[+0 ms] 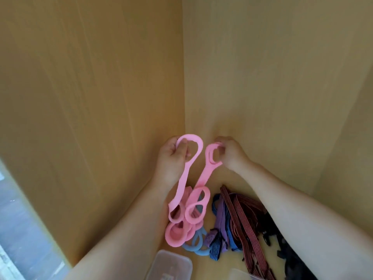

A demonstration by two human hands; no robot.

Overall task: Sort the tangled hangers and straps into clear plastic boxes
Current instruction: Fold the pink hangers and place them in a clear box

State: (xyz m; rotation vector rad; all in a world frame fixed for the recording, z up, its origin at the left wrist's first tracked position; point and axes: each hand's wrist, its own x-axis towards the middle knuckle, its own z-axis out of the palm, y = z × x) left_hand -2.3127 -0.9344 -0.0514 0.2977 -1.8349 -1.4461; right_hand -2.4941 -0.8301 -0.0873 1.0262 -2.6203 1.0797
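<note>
My left hand (173, 156) grips the top loop of a long pink hanger (182, 178), held up over the shelf floor. My right hand (229, 152) pinches the top ring of a second pink hanger (205, 174). The lower loops of both hang tangled with more pink hangers (177, 235) in a heap. Blue hangers (196, 246) lie under the pink ones. To the right lies a tangle of straps (240, 217): purple, blue striped, dark red striped and black. A clear plastic box (171, 265) stands at the bottom edge, between my forearms.
Wooden cupboard walls (90, 98) close in on the left, back and right, meeting in a corner behind my hands. The corner of a second clear box (240, 274) shows at the bottom right. A grey floor (18, 229) shows at the lower left outside the cupboard.
</note>
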